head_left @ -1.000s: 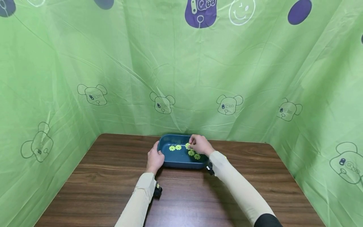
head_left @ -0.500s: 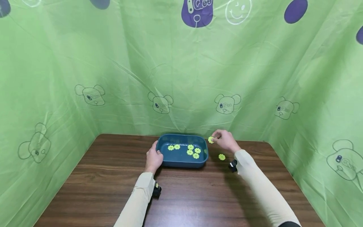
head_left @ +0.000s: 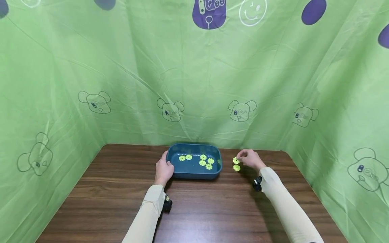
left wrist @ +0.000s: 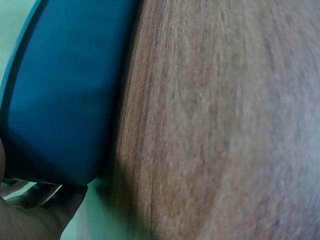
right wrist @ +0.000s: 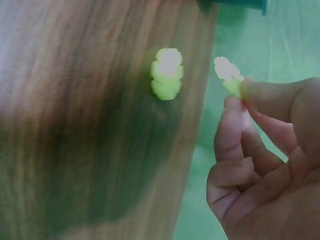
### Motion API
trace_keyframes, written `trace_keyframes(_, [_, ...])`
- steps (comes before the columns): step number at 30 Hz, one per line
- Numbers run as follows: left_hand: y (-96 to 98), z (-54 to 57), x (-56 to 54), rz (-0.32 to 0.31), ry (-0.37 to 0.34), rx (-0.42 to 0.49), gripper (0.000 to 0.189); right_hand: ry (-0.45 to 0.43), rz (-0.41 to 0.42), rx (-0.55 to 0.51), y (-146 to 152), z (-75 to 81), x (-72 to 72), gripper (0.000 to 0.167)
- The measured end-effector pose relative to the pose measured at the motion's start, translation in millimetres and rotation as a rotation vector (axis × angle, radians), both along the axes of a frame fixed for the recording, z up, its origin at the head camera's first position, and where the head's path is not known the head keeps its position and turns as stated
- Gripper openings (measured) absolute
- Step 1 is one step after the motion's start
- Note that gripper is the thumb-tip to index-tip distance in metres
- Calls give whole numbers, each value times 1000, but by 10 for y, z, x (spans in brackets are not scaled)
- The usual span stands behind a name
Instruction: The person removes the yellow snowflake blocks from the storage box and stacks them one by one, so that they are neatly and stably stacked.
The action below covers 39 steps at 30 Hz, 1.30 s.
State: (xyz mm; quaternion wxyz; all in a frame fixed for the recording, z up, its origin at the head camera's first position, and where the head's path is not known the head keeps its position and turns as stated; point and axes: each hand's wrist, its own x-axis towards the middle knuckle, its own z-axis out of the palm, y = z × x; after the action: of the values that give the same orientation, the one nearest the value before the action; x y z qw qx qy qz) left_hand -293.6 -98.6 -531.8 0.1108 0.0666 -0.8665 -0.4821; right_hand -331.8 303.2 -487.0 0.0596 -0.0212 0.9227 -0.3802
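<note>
At the back of the table, a dark blue rectangular tub point(head_left: 194, 176) stands with several yellow-green flower-shaped pieces point(head_left: 202, 163) on its floor. My left hand point(head_left: 164, 170) grips the tub's left end; the left wrist view shows its fingers point(left wrist: 62, 202) against the outer wall. To the right of the tub, my right hand point(head_left: 250, 158) pinches another flower-shaped piece point(right wrist: 227, 70) by its edge between thumb and fingertips. A matching flower-shaped piece point(right wrist: 167, 75) lies flat on the wood, just in front of the held one in the head view.
The brown wood-grain table point(head_left: 212, 209) backs onto a green curtain point(head_left: 200, 74) printed with bear outlines, which also hangs along both sides. Each wrist carries a small black camera point(head_left: 257, 184).
The right hand has come out of the tub, carrying a flower-shaped piece rightward, then lowered it beside the one on the table. The left hand has stayed at the tub's end.
</note>
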Motion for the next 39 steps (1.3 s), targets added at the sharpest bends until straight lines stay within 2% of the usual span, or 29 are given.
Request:
trace_keyframes(9, [4,1,30,0,-5,12,57,-30,58,-4,123,-241,9,16])
trace_keyframes(12, [-2,-8,24,-1,-9,5,57,-30,53,-21,132,-293,10,15])
trace_keyframes(26, [-1,28,11,-6,11,-1,57,-10,8,0,94,-344,45,15])
trace_keyframes(39, [-3,29,5,-8,8,5,57,-55,-25,7,76,-396,34,17])
